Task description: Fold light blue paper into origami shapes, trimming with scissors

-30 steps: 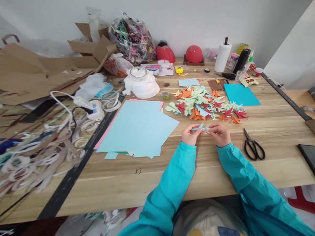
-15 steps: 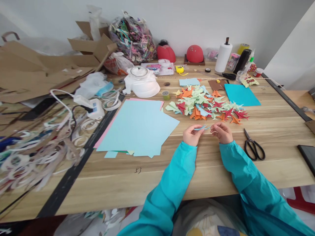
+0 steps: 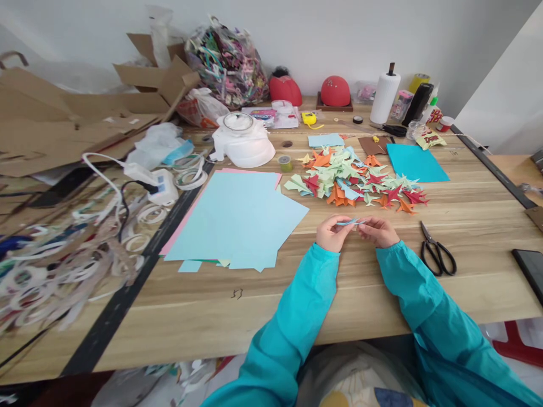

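Note:
A small folded piece of light blue paper [image 3: 349, 222] is held between my two hands, above the table just in front of the pile of paper cranes [image 3: 343, 176]. My left hand [image 3: 331, 233] pinches its left part between thumb and fingers. The fingers of my right hand [image 3: 379, 230] close on its right end. Part of the paper is hidden by the fingers. The cranes are green, orange, red and blue. To the right of my right hand lie black-handled scissors [image 3: 438, 251], their blades pointing away from me.
Light blue sheets [image 3: 237, 220] lie stacked over pink ones on the left. A turquoise square [image 3: 418, 163] is at the back right. Coiled ribbons [image 3: 119, 249] and a power adapter [image 3: 164, 186] crowd the left edge. A phone [image 3: 530, 274] lies at the right.
My right hand has moved slightly left and its fingers now meet the blue paper's right end. The left hand still pinches the paper. The view has shifted very little.

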### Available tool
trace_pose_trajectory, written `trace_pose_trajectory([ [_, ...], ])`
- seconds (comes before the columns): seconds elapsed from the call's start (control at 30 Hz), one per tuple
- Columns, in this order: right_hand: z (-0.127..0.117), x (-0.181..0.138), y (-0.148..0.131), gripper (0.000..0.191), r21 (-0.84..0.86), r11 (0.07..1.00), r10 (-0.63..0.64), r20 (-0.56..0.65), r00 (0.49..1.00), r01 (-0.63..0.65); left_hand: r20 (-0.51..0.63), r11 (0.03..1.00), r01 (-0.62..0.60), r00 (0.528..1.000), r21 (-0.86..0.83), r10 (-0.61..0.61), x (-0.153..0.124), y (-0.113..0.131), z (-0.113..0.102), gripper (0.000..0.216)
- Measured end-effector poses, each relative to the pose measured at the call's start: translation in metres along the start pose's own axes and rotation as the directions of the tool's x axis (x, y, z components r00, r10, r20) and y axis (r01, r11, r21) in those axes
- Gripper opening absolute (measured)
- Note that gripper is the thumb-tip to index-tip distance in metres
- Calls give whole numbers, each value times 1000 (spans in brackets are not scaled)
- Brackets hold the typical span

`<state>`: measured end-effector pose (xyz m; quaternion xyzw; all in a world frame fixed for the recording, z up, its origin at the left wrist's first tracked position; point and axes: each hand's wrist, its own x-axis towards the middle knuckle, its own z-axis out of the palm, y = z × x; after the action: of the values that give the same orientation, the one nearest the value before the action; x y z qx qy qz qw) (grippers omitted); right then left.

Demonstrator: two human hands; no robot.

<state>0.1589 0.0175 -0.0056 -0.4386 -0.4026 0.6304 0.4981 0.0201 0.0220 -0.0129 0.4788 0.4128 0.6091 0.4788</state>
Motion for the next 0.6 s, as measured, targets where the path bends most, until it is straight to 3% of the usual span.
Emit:
trace_pose_trajectory([
  [0.13, 0, -1, -3, 23, -95, 994, -58, -32, 998, 55, 8, 999, -36, 999, 24, 36, 0, 1, -1, 20],
  [0.3, 1, -2, -4, 18, -164, 976, -153, -33, 988, 146, 17, 1000, 22, 1000, 10, -22, 0, 1, -1, 23],
  [0.6, -1, 0, 1, 18, -127, 976, -185, -52, 981, 177, 22, 994, 109, 994, -24, -108, -1, 3, 0, 25],
])
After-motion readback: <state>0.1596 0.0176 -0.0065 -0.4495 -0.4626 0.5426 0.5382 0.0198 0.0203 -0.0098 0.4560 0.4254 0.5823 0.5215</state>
